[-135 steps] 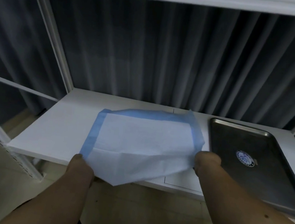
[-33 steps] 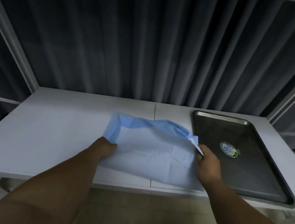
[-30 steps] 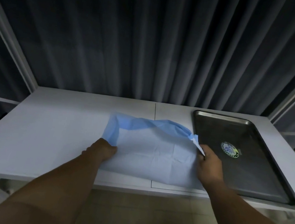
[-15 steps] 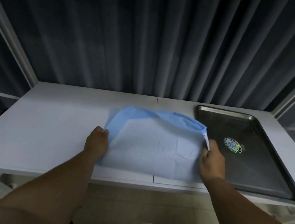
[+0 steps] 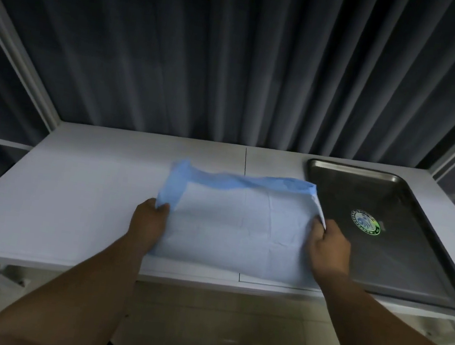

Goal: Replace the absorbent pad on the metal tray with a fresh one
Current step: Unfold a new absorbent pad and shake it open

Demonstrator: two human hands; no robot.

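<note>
A blue-backed white absorbent pad lies partly unfolded on the white table, its far edge curled up and showing blue. My left hand pinches the pad's left edge. My right hand grips its right edge, where a white corner stands up. The metal tray sits just right of the pad, with no pad in it; a round green-and-white sticker shows on its bottom.
The white table has a seam down its middle and open surface to the left of the pad. Dark pleated curtains hang close behind. White frame posts rise at both back corners. Tiled floor lies below the front edge.
The far edge of the pad has spread wider and flatter over the last second. Both hands have slid forward along its side edges. Earlier the pad was held up in front of the table.
</note>
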